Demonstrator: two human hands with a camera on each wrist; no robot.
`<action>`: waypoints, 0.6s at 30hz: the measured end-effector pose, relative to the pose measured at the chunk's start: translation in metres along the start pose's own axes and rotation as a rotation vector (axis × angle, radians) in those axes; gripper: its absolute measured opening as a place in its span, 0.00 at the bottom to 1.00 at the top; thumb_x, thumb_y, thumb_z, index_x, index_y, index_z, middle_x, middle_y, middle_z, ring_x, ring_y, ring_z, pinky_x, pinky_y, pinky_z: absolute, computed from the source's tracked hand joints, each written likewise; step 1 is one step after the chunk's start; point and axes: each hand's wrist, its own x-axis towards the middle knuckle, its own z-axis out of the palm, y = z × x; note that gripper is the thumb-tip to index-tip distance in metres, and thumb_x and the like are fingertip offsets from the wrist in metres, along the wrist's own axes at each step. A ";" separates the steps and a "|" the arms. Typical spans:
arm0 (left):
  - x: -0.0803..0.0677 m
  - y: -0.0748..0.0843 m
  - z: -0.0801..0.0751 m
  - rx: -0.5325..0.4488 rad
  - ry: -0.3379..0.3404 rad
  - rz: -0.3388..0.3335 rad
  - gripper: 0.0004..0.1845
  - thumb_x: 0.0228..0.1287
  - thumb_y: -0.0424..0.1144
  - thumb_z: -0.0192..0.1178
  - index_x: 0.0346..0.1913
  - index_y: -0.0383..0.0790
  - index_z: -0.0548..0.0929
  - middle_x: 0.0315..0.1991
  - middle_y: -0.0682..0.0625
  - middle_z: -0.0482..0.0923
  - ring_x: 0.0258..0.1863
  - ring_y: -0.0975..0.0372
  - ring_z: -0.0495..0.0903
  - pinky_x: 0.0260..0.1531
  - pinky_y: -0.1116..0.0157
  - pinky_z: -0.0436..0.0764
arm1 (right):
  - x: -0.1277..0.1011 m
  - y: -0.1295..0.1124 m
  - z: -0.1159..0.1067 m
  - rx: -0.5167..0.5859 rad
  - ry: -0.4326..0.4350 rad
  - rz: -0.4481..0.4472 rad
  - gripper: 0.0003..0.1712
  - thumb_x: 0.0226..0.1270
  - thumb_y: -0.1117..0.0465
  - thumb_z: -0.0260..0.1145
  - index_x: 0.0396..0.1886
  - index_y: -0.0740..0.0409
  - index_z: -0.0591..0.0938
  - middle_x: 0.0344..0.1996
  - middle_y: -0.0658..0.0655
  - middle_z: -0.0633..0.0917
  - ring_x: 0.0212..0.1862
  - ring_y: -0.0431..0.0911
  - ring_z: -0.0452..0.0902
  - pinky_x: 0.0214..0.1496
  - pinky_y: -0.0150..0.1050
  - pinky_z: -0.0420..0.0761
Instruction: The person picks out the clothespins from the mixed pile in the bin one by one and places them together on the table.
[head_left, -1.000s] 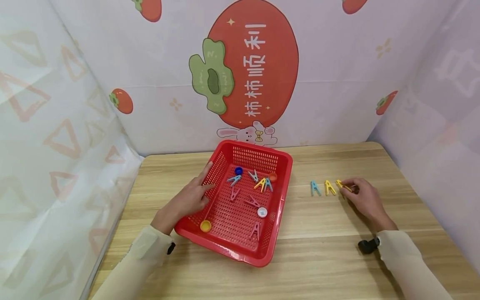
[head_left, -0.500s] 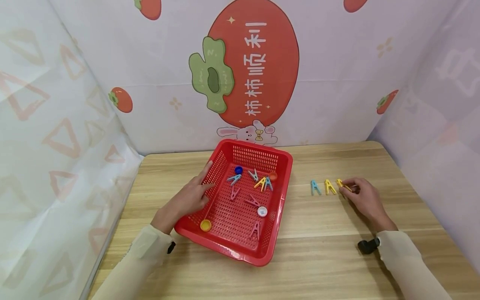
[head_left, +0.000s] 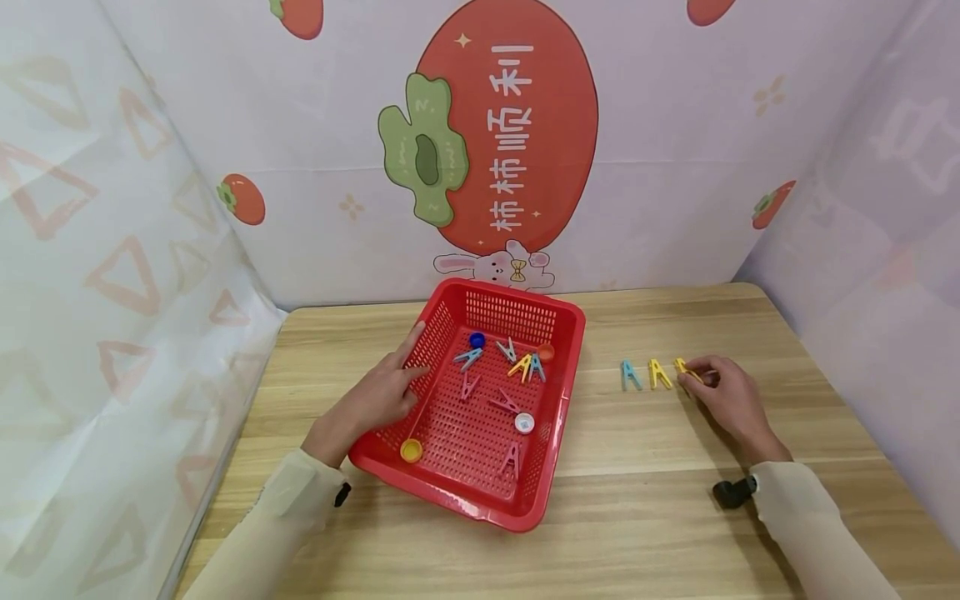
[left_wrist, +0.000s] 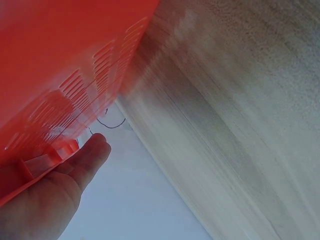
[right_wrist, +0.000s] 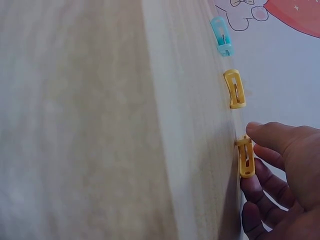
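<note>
My left hand [head_left: 382, 392] grips the left rim of a red plastic basket [head_left: 551, 467], with fingers over the inner side; the left wrist view shows a digit [left_wrist: 92, 160] under the rim outside. On the table at the right, my right hand [head_left: 726, 396] pinches a yellow clothespin [right_wrist: 246, 159] between thumb and fingers. To its left lie another yellow clothespin [head_left: 659, 374] and a blue clothespin [head_left: 631, 375], side by side in a row. Inside the basket are several pink, blue, yellow and grey clothespins, such as a pink clothespin [head_left: 512, 459].
Round caps lie in the basket too: a blue cap [head_left: 477, 340], an orange cap [head_left: 546, 353], a white cap [head_left: 524, 423] and a yellow cap [head_left: 411, 451]. The wooden table [head_left: 637, 517] ends at a printed backdrop [head_left: 660, 208] behind and at both sides.
Both hands, the basket and the row of clothespins stay almost where they were; the right hand shifts only very slightly.
</note>
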 end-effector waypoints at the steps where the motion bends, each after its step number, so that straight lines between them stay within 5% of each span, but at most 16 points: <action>1: 0.000 0.000 0.000 0.001 0.000 0.000 0.29 0.67 0.25 0.67 0.72 0.32 0.82 0.92 0.50 0.31 0.81 0.40 0.67 0.67 0.46 0.85 | 0.000 0.000 0.000 -0.001 0.003 -0.002 0.20 0.78 0.55 0.72 0.56 0.68 0.86 0.51 0.71 0.86 0.46 0.54 0.81 0.40 0.26 0.71; 18: 0.000 0.000 0.000 0.012 -0.007 -0.005 0.29 0.68 0.26 0.67 0.73 0.32 0.81 0.92 0.51 0.30 0.81 0.41 0.67 0.68 0.46 0.84 | -0.004 -0.002 -0.011 0.047 0.029 0.038 0.26 0.83 0.49 0.66 0.62 0.68 0.83 0.57 0.72 0.83 0.53 0.60 0.82 0.42 0.22 0.72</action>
